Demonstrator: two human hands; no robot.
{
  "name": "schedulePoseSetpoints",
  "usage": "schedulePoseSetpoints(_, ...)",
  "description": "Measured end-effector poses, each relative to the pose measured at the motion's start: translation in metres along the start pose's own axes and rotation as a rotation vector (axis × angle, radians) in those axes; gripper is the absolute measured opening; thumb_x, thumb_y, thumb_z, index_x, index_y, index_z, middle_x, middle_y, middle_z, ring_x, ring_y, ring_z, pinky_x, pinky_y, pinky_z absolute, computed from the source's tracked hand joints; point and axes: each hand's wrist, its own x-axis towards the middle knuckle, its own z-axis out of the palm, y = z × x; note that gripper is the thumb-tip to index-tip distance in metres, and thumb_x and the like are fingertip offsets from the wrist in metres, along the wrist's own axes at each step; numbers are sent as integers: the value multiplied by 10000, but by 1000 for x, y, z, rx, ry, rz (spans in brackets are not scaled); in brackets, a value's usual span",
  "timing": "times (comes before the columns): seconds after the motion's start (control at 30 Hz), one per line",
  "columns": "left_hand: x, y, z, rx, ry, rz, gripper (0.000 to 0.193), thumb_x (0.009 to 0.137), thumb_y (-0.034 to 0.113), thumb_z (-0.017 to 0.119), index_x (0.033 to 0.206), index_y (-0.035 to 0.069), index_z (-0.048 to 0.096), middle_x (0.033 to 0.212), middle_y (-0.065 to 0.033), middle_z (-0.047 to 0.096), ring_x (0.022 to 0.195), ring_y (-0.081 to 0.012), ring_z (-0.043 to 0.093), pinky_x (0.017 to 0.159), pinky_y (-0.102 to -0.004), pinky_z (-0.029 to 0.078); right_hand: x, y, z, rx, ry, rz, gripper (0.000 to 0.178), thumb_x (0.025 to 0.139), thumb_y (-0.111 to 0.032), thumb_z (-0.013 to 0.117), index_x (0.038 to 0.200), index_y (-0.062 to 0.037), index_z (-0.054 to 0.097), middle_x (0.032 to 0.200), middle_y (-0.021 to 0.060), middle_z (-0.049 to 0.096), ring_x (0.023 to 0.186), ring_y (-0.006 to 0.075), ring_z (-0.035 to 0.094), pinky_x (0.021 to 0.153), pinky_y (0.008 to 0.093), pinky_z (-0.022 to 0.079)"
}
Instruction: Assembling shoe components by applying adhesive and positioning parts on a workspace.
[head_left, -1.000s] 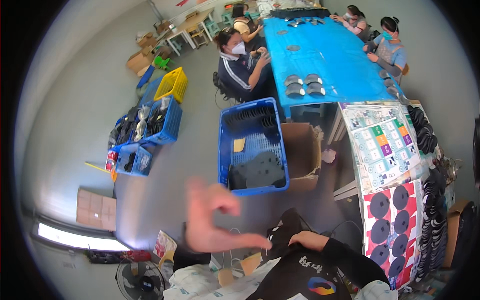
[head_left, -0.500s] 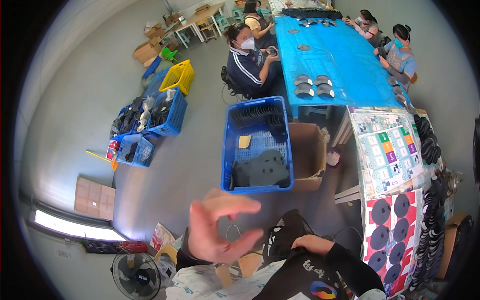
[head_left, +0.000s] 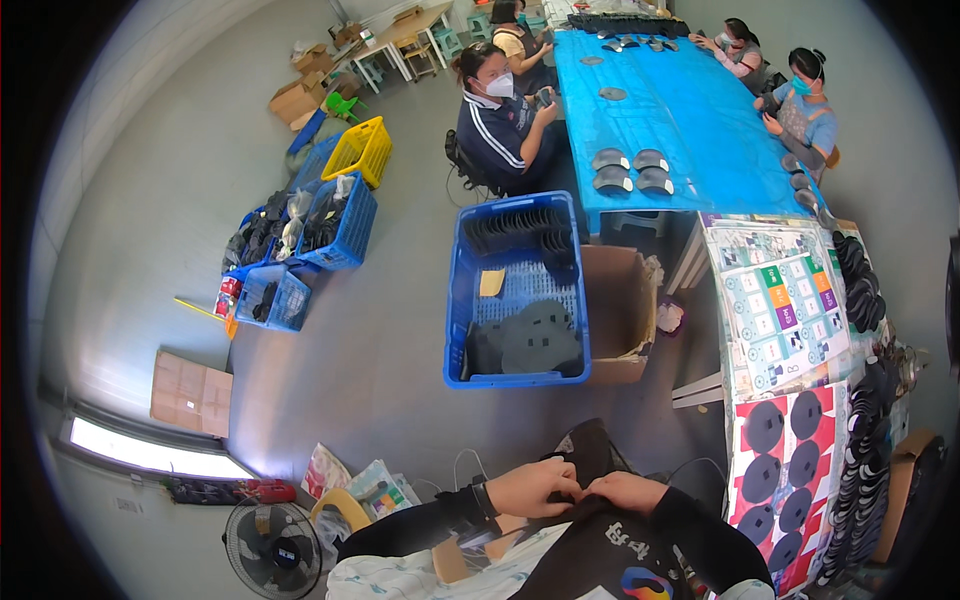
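My left hand (head_left: 535, 488) and my right hand (head_left: 625, 492) meet over my lap, at the bottom of the view. Both are closed, their fingertips bent inward and almost touching. What they pinch is too small or hidden to make out. Black cloth (head_left: 585, 455) shows just beyond the fingers. Under my hands lies a black garment (head_left: 590, 555) with white print and a coloured round design. Patterned white cloth (head_left: 440, 575) covers my lap on the left.
Ahead on the floor stands a blue crate (head_left: 455, 300) with dark curved pads, beside a cardboard box (head_left: 625, 345). At right, a table (head_left: 745, 350) carries round black pads (head_left: 765, 425). Masked co-workers sit along a blue-covered table (head_left: 690, 120). A fan (head_left: 270, 548) is at lower left.
My left hand was raised close to the camera with its fingers curved apart; it has come down to meet my right hand. The right hand has stayed over the lap.
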Motion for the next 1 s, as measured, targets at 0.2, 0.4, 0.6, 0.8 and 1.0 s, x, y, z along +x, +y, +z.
schedulePoseSetpoints(0.2, -5, 4, 12, -135, 13, -107, 160, 847, 124, 715, 990, 81, 657, 968, -71, 591, 904, -274, 600, 782, -366, 505, 5, -3, 0, 121, 17, 171, 360, 974, -290, 564, 1078, -2, 752, 961, 128, 714, 923, 203, 637, 852, 336, 481)
schedulePoseSetpoints(0.4, -4, 7, 24, 150, 174, 73, 183, 780, 61, 720, 951, 80, 659, 924, -79, 563, 895, -288, 604, 723, -385, 514, 4, -26, 7, 181, 152, 326, 361, 922, -301, 575, 993, 7, 749, 880, 109, 693, 815, 195, 604, 765, 345, 467)
schedulePoseSetpoints(0.6, -5, 32, 18, 264, 230, 115, 151, 742, 78, 726, 883, 86, 674, 926, -72, 566, 884, -271, 601, 721, -375, 518, 17, 1, 13, 201, 116, 256, 335, 919, -286, 560, 950, -15, 754, 868, 104, 697, 830, 202, 624, 757, 350, 470)
schedulePoseSetpoints(0.8, -11, 27, 20, 264, 127, 74, 88, 767, 106, 711, 840, 76, 670, 1005, -68, 595, 898, -254, 592, 750, -367, 527, 21, 12, 12, 29, 135, 112, 337, 957, -316, 552, 1051, -90, 783, 1073, 199, 744, 981, 262, 695, 870, 354, 500)
schedulePoseSetpoints(1.0, 2, 22, 16, 368, 136, 278, 86, 738, 108, 706, 786, 51, 663, 1009, -61, 591, 900, -250, 572, 736, -370, 525, 17, 11, 5, 230, 85, 169, 323, 920, -270, 585, 993, -6, 757, 867, 54, 694, 829, 131, 597, 763, 290, 463)
